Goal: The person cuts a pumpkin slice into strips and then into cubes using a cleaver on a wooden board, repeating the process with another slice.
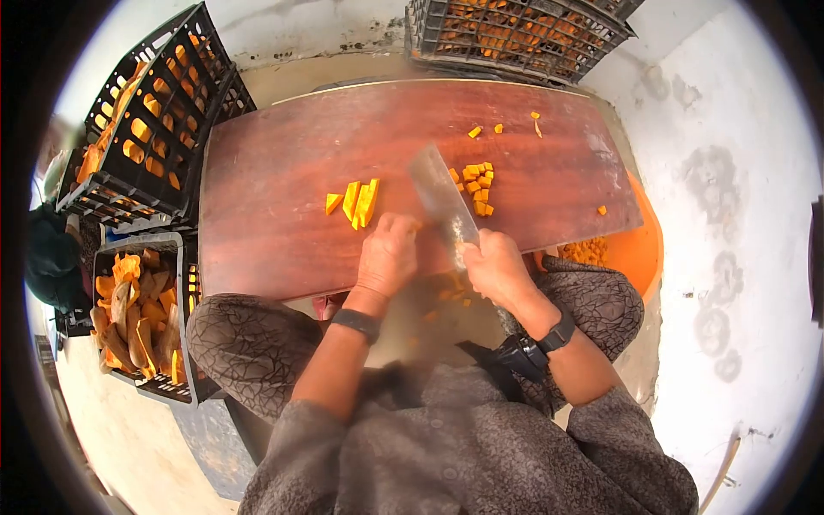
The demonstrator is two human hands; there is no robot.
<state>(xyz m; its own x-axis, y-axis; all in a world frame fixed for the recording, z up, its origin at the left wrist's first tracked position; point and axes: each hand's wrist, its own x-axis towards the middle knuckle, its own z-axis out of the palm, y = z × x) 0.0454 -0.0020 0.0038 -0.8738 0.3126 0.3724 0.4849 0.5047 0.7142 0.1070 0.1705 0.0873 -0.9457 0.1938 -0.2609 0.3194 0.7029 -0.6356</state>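
A broad-bladed cleaver (444, 197) is gripped by its handle in my right hand (498, 268), its blade pointing up and left over the reddish wooden board (283, 172). My left hand (389, 253) is closed near the board's front edge, left of the blade; a bit of orange shows at its fingertips, too blurred to make out. Beyond that hand lie a few orange strips (365, 202) and a smaller orange wedge (333, 202). Just right of the blade sits a cluster of small orange cubes (481, 184).
Stacked black crates (172, 120) of orange pieces stand at the left, with a crate of peelings (137, 318) below them. More filled crates (515, 43) stand behind the board. An orange basin (648, 240) holding diced pieces is under the board's right end, beside a white wall.
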